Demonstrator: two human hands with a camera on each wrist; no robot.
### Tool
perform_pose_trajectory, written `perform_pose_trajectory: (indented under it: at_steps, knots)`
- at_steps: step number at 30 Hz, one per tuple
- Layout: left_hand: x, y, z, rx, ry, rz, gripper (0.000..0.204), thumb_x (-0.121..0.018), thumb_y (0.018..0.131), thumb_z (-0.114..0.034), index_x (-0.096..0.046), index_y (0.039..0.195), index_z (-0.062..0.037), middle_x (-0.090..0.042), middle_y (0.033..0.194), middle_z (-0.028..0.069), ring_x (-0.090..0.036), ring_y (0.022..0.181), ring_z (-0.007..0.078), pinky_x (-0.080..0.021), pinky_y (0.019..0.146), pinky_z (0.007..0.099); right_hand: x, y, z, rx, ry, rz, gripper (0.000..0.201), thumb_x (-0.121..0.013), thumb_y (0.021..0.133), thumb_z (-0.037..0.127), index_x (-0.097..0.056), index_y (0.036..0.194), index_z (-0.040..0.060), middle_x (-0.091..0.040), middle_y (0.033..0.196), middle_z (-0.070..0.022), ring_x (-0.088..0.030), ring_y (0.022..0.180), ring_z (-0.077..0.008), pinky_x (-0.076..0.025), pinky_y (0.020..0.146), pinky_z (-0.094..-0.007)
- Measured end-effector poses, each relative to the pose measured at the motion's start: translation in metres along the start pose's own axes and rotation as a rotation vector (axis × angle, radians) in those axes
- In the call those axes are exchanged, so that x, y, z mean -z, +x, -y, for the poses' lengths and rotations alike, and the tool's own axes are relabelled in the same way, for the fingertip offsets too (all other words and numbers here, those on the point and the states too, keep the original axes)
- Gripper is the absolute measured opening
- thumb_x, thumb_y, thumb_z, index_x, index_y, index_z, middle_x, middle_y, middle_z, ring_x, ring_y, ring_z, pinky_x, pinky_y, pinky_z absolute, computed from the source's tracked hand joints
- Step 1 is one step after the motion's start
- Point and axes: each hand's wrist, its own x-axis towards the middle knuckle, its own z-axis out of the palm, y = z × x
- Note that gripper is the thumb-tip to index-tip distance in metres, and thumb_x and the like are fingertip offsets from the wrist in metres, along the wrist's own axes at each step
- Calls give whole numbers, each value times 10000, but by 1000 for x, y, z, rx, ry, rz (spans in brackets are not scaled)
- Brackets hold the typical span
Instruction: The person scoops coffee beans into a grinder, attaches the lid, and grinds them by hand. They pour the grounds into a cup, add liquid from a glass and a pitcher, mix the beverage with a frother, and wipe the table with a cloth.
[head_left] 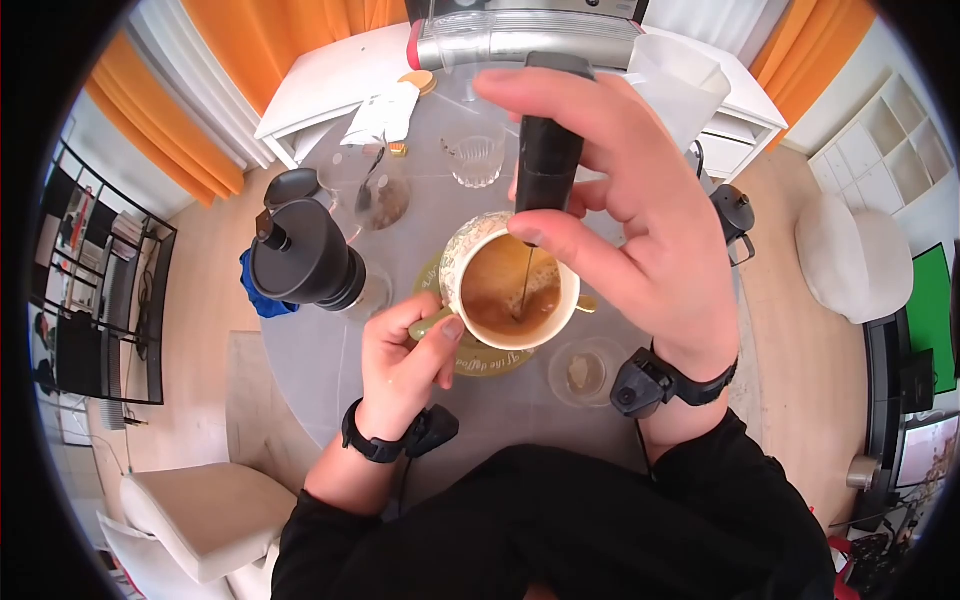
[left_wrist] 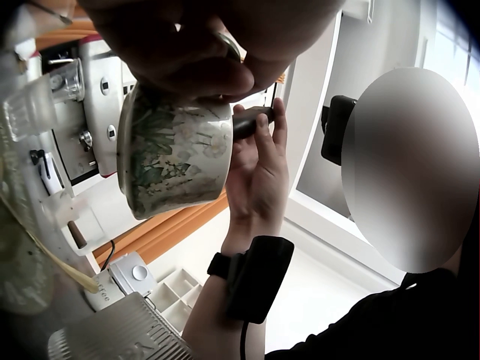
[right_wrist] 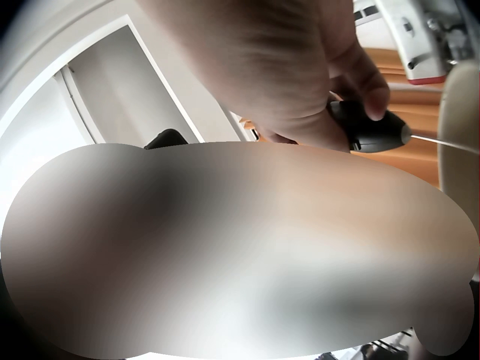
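A floral mug (head_left: 463, 245) with foamy brown coffee (head_left: 510, 280) is held above a green saucer (head_left: 490, 362), a gap showing between them in the left wrist view. My left hand (head_left: 410, 345) grips the mug by its green handle (head_left: 432, 322). Over the mug, my right hand (head_left: 640, 200) holds a black handheld milk frother (head_left: 548, 165) between thumb and fingers. Its thin metal shaft (head_left: 528, 270) dips into the coffee, so the whisk end is hidden. In the left wrist view, the flowered side of the mug (left_wrist: 180, 154) faces the camera.
A gold spoon (head_left: 587, 303) shows right of the mug, near a small clear glass (head_left: 583, 372). On the left stand a black grinder-like container (head_left: 305, 255) and a glass with a spoon (head_left: 383, 200). Behind are a ribbed glass (head_left: 475, 160), a clear pitcher (head_left: 675, 90) and a silver machine (head_left: 530, 40).
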Motion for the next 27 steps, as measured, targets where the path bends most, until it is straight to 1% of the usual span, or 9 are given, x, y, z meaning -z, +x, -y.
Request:
perform_pose_trajectory:
  at_steps: [1,2,4,7,11,16,19,26,27]
  knots:
    - [0,0,1,-3,7,2,206,-576,958,-75,-550,763,-13,-529,643,-11,-457,473,40,-347,446,201,0,0,0,-7,-22,9,587,-672,814,-47,-503,1367,51,-512,1290,-70,-574,1082,-173,-548,758,-268]
    - [1,0,2,2,5,0,206,-576,958,-75,-550,763,-13,-529,643,-11,-457,473,40,-347,446,201,-1,-1,-1,-11,-19,11,587,-672,814,-47,-503,1367,51,-512,1290,-70,-574,1082,-173,-548,758,-268]
    - [2,0,4,-14,1,6,218,-579,954,-70,-536,746,-18,-529,645,-9,-457,472,40,-345,444,200,-2,-1,-4,48,-39,-6,588,-672,818,-43,-500,1371,58,-507,1312,-69,-554,1154,-188,-547,768,-269]
    - [1,1,3,-24,19,0,229,-578,952,-65,-521,734,-22,-526,646,-8,-460,473,40,-343,442,200,-3,0,-4,41,-36,-7,586,-669,822,-42,-499,1373,62,-505,1327,-67,-538,1188,-194,-548,775,-268]
    - [1,1,5,-24,10,-2,234,-576,950,-61,-512,727,-24,-522,644,-9,-460,472,40,-341,442,200,-4,0,-5,44,-14,-10,581,-666,826,-40,-502,1373,65,-505,1333,-64,-541,1181,-190,-548,778,-267]
    - [0,2,5,-39,8,1,235,-574,947,-56,-507,724,-24,-523,648,-5,-455,469,39,-339,441,200,-3,2,-7,111,-38,-3,591,-669,826,-33,-501,1381,81,-500,1362,-61,-553,1166,-183,-549,775,-261]
    - [0,2,5,-45,17,8,229,-575,947,-56,-511,729,-22,-525,652,-4,-458,470,40,-341,440,200,-2,2,-7,68,-58,-6,597,-674,825,-26,-499,1385,85,-504,1359,-57,-555,1162,-182,-550,773,-258]
    - [0,1,5,-32,5,-9,214,-582,944,-59,-525,742,-16,-527,660,-2,-466,473,42,-351,440,201,-8,2,-8,88,-40,-10,593,-678,829,-13,-499,1386,85,-510,1359,-52,-550,1188,-189,-552,769,-258]
    - [1,1,5,-37,6,-8,213,-582,943,-58,-525,742,-16,-528,663,-2,-466,473,42,-351,441,201,-12,2,-7,69,7,-83,606,-687,776,-32,-543,1345,118,-549,1214,-46,-522,1020,-216,-499,745,-300]
